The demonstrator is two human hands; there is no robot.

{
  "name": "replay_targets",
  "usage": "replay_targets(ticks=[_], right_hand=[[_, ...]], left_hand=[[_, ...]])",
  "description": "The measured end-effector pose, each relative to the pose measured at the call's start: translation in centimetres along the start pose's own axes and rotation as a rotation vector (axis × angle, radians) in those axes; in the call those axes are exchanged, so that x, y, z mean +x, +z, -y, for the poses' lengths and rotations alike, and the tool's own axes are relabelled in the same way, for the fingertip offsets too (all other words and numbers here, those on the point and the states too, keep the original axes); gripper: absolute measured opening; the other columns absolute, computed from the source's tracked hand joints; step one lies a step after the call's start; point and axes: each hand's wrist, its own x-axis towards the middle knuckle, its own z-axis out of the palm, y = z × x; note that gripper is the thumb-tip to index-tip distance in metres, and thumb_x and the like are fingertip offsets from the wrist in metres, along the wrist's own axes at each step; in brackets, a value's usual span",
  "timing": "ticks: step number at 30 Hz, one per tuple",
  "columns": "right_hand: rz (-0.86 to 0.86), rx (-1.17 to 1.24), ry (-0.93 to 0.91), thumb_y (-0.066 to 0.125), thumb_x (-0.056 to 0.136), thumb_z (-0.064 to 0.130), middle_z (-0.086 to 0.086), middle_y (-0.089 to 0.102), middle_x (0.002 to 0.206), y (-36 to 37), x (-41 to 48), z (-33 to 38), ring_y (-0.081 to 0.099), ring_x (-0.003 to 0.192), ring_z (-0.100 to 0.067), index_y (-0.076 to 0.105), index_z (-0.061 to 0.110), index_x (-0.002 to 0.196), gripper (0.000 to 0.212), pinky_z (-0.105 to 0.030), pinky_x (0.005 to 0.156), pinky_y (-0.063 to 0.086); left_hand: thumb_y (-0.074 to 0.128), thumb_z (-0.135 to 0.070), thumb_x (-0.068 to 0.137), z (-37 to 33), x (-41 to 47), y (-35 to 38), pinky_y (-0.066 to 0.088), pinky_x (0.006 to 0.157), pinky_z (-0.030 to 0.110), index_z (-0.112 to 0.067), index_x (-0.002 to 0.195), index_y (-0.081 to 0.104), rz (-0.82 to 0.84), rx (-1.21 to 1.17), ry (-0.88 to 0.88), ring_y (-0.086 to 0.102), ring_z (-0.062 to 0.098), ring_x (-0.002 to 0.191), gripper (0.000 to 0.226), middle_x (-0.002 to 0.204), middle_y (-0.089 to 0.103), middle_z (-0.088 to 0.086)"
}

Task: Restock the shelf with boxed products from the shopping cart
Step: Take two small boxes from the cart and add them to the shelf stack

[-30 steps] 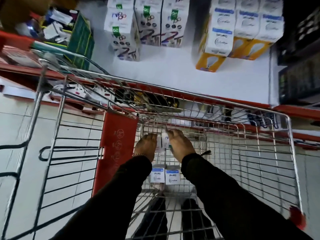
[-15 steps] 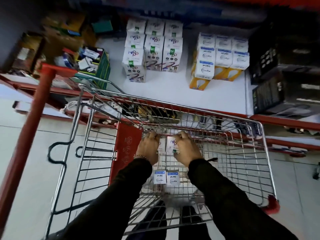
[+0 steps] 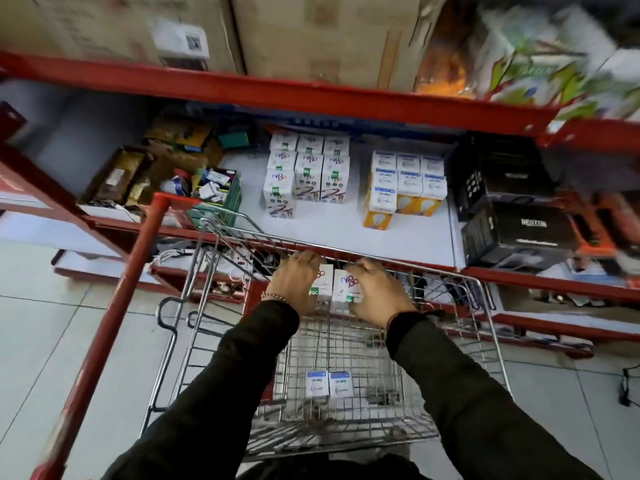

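Two small white boxes with purple lettering and a green tag sit side by side between my hands, level with the far rim of the wire shopping cart (image 3: 483, 306). My left hand (image 3: 294, 280) grips the left box (image 3: 325, 280). My right hand (image 3: 375, 294) grips the right box (image 3: 346, 285). Two white boxes with blue tops (image 3: 329, 383) lie on the cart floor. On the white shelf (image 3: 332, 226) beyond stand a stack of matching purple-lettered boxes (image 3: 304, 174) and a stack of white-and-yellow bulb boxes (image 3: 403, 185).
A red upright post (image 3: 114, 323) runs along the cart's left side. Black boxes (image 3: 509, 206) fill the shelf's right end, and a green bin of loose items (image 3: 221, 188) sits at its left. Brown cartons (image 3: 311, 29) rest on the red-edged shelf above.
Both hands have risen with the two white boxes from inside the cart to its far rim. My view has tilted up, bringing the upper shelf into sight.
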Motion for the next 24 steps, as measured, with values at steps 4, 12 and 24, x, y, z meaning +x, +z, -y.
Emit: replay_targets(ticks=[4,12,24], right_hand=[[-0.095,-0.026,-0.043,0.078,0.071,0.033,-0.003,0.052,0.131,-3.5,1.6,0.7,0.044,0.125,-0.026,0.05,0.019,0.14,0.076,-0.039,0.1,0.047],[-0.231,-0.065,-0.06,0.078,0.069,0.035,-0.003,0.053,0.132,-8.8,6.2,0.8,0.043,0.124,-0.025,0.051,0.02,0.14,0.077,-0.036,0.099,0.045],[-0.134,-0.114,0.036,0.079,0.078,0.019,-0.006,0.052,0.14,-7.2,15.5,0.1,0.044,0.131,-0.028,0.047,0.018,0.142,0.072,-0.039,0.098,0.049]], left_hand=[[0.069,-0.017,0.07,0.9,1.4,-3.4,0.048,0.1,0.034,-0.019,0.135,0.05,-0.117,0.06,0.034,0.052,0.023,0.118,0.068,0.127,0.055,0.002],[0.074,-0.03,0.069,2.8,5.3,-8.4,0.048,0.101,0.033,-0.021,0.132,0.055,-0.18,0.027,0.042,0.059,0.021,0.112,0.067,0.123,0.062,0.001],[0.065,-0.007,0.078,4.5,14.2,-7.1,0.05,0.099,0.038,-0.012,0.131,0.052,-0.078,0.216,-0.032,0.058,0.025,0.111,0.055,0.125,0.057,0.008]])
